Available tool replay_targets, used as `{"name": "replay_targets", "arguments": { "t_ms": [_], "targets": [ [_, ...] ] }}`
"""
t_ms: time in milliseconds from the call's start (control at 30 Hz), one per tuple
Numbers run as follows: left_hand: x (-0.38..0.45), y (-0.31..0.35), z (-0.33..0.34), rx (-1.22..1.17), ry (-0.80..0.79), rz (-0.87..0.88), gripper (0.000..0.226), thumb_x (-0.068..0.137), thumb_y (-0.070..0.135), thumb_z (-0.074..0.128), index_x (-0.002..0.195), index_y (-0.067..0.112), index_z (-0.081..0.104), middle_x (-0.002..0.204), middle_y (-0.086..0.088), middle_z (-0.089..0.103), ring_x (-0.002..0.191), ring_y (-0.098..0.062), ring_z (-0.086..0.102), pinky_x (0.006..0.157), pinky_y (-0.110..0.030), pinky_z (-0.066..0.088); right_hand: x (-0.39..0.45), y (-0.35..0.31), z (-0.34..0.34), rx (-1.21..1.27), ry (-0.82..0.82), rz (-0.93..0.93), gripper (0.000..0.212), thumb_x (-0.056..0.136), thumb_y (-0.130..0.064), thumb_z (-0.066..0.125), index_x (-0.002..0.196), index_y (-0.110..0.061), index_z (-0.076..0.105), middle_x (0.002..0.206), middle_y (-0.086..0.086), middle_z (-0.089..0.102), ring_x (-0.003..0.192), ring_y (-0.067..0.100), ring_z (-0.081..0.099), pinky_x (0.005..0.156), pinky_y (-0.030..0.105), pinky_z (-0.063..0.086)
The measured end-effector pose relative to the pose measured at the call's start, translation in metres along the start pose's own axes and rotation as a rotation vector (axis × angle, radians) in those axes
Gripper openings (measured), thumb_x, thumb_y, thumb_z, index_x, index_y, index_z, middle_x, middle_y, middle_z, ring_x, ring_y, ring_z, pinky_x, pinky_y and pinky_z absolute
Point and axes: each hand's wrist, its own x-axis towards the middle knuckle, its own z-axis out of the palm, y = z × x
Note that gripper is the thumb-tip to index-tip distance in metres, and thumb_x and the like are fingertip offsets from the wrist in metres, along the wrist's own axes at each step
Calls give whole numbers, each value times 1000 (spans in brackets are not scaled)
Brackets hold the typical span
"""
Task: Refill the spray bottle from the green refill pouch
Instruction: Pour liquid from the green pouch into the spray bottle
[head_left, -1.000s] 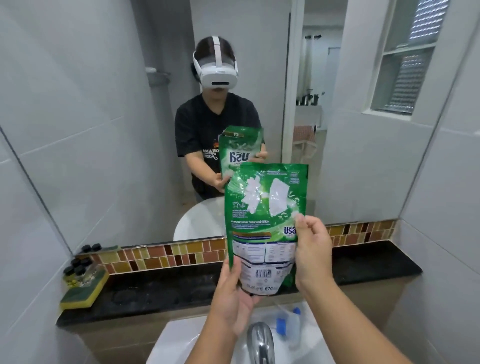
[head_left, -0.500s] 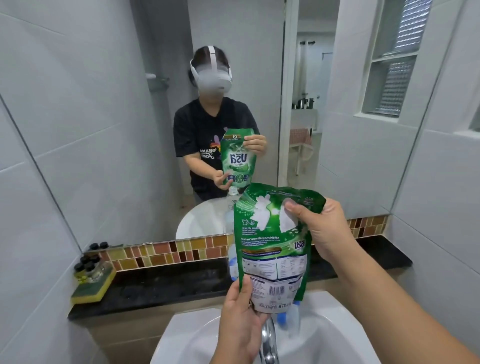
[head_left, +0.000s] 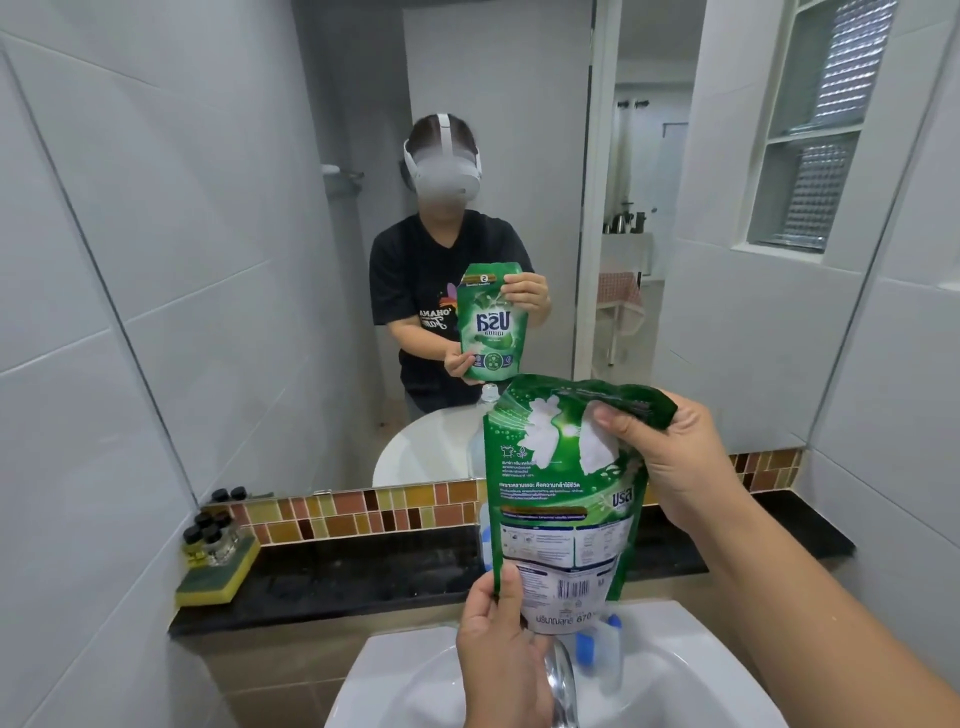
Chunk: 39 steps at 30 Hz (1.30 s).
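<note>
the green pouch (head_left: 563, 499) is held up in the air over the white sink (head_left: 395, 670), in front of the mirror (head_left: 208, 260). the left hand (head_left: 501, 660) pinches the pouch at its bottom left corner, with the thumb on the side we see. the right hand (head_left: 675, 462) holds the top right corner, and its fingers are curled round the folded top edge. the pouch stands almost upright and leans a little to the right at the top. the spray bottle (head_left: 485, 530) is mostly hidden behind the pouch, only a thin strip of it shows just past the left edge. a clear and blue spray top (head_left: 602, 652) shows just under the pouch, over the sink. a shiny tap (head_left: 561, 680) pokes up at the bottom, next to the left hand. on the dark shelf (head_left: 363, 571) at the far left sits a yellow and green sponge (head_left: 218, 577), with little black-capped bottles (head_left: 210, 535) on top of it. the mirror shows the person holding the pouch with both hands.
</note>
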Motion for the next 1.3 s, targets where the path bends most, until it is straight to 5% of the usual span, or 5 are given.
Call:
{"name": "replay_targets", "arguments": {
  "t_ms": [400, 567, 767, 1100, 1300],
  "targets": [
    [-7, 9, 42, -143, -114, -122, 25, 92, 17, 60, 116, 12, 64, 112, -18, 76, 109, -39, 69, 95, -66, 52, -107, 74, -5, 338, 56, 339, 128, 39, -55, 95, 148, -41, 30, 145, 8, 53, 130, 35, 53, 109, 60, 36],
    [-9, -4, 58, -170, -86, -136, 23, 95, 21, 62, 118, 20, 65, 108, -12, 78, 103, -34, 73, 77, -47, 64, -102, 87, 15, 601, 244, 366, 113, 48, -34, 98, 146, -24, 41, 139, 17, 57, 128, 39, 55, 107, 55, 42],
    [10, 12, 44, 679, -85, 161, 10, 88, 38, 75, 95, 31, 78, 113, 7, 74, 119, -17, 61, 97, -38, 50, -77, 78, -2, 543, 296, 332, 59, 84, -9, 60, 142, -17, 49, 131, 18, 64, 118, 36, 63, 84, 43, 60],
    [63, 187, 104, 1155, -464, 511, 63, 83, 56, 72, 140, 31, 58, 115, 29, 64, 97, 23, 60, 82, -14, 41, -44, 68, -53, 411, 242, 327, 58, 86, -8, 60, 141, -12, 45, 130, 20, 64, 115, 36, 65, 87, 53, 57],
    [109, 194, 152, 1523, -470, 467, 50, 89, 28, 77, 135, 15, 64, 95, 1, 74, 87, -11, 66, 95, -34, 49, -5, 49, -74, 218, 283, 315, 92, 59, -51, 87, 134, -20, 44, 122, 11, 70, 108, 31, 69, 79, 50, 60]
  ]
}}
